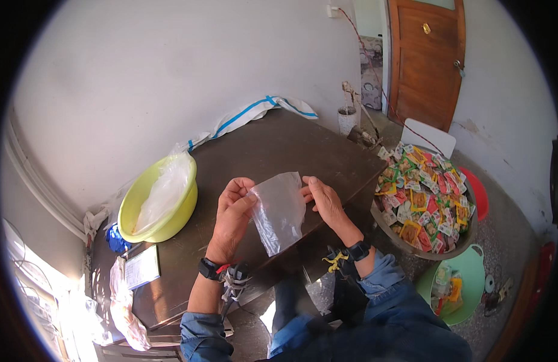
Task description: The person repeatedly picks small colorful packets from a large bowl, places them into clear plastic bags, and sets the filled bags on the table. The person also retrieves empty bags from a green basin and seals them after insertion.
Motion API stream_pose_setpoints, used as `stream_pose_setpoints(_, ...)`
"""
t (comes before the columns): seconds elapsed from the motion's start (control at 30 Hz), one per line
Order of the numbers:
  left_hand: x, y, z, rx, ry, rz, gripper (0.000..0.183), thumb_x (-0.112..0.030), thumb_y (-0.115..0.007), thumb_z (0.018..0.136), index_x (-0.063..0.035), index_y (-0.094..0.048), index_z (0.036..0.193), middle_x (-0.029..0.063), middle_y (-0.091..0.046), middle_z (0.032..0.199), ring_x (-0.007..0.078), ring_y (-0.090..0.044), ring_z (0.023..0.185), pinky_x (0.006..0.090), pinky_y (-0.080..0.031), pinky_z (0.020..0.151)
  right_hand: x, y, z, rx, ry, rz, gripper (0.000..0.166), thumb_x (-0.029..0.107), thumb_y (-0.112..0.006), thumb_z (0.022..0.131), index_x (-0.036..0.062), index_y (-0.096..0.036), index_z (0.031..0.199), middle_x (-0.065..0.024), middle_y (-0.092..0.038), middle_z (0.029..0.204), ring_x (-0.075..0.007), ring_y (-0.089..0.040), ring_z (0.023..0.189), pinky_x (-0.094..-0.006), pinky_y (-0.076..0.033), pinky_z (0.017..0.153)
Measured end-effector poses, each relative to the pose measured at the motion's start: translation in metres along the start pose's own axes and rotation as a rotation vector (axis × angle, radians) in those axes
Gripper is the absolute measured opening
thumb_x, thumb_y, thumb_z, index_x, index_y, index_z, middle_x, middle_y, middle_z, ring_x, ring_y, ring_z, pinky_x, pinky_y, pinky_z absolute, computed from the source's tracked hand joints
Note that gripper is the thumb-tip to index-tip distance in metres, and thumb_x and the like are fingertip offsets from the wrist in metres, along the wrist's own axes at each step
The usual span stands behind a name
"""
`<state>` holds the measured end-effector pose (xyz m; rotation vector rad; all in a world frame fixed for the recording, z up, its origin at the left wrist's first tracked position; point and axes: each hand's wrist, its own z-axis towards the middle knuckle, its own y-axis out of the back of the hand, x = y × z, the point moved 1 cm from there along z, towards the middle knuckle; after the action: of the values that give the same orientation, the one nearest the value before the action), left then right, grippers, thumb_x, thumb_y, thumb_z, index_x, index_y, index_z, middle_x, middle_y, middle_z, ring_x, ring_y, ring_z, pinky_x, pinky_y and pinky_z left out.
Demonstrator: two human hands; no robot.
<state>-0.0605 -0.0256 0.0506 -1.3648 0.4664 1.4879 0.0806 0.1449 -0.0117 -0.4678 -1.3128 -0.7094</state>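
Note:
A clear plastic bag point(279, 212), flat and slightly creased, hangs above the front part of a dark brown table point(279, 140). My left hand point(233, 208) pinches the bag's left edge between thumb and fingers. At its right edge is my right hand point(326, 201), thumb raised and fingers loosely bent apart. Those fingertips lie against or just beside the plastic; whether they touch it is unclear. The bag looks see-through, with nothing visible inside.
Left on the table stands a yellow-green basin point(191, 212) holding clear plastic bags point(163, 199). A notepad point(142, 267) lies nearer. To the right, a large round basin point(381, 221) is heaped with colourful small food packets point(424, 194); below it stands a green tub point(473, 280) with several packets.

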Motion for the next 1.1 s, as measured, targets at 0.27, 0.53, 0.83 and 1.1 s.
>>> stream_pose_setpoints(0.27,0.002,0.0,-0.005,0.061,0.058,-0.112,0.034,0.006,-0.043,0.072,0.0012,-0.051,0.105,0.0088,-0.061,0.09,0.0186,-0.062,0.083,0.0318,-0.053,0.081,0.005,0.012,0.003,0.218,0.07,0.243,0.06,0.045,-0.049,0.095,-0.0024,-0.047,0.132,-0.0101,-0.063,0.11,-0.0164,-0.059,0.1,-0.0278,-0.046,0.089)
stream_pose_setpoints(0.53,-0.001,0.011,-0.004,-0.13,-0.027,0.265,0.034,0.008,-0.052,0.077,-0.0013,-0.052,0.11,0.0033,-0.057,0.091,0.0108,-0.056,0.081,0.0217,-0.045,0.073,0.005,0.027,0.0,0.263,0.071,0.489,0.043,0.012,-0.066,0.085,-0.0017,-0.055,0.124,-0.0038,-0.063,0.109,-0.011,-0.058,0.099,-0.0251,-0.044,0.089)
stream_pose_setpoints(0.83,0.006,0.016,-0.002,-0.127,-0.038,0.481,0.039,0.011,-0.054,0.078,-0.0026,-0.051,0.114,0.0013,-0.057,0.091,0.008,-0.053,0.082,0.0203,-0.043,0.072,-0.003,0.026,0.004,0.218,0.026,0.706,0.035,0.013,-0.065,0.088,-0.0001,-0.058,0.119,-0.0044,-0.064,0.104,-0.0124,-0.06,0.096,-0.0273,-0.046,0.088)
stream_pose_setpoints(1.1,0.011,0.022,0.002,-0.087,-0.045,0.493,0.038,0.009,-0.056,0.078,-0.0024,-0.051,0.115,0.0024,-0.058,0.093,0.0095,-0.057,0.083,0.0213,-0.047,0.072,-0.019,0.03,0.014,0.168,0.004,0.93,0.026,0.007,-0.061,0.089,0.0024,-0.061,0.114,-0.0054,-0.065,0.098,-0.0144,-0.062,0.092,-0.0298,-0.049,0.084)
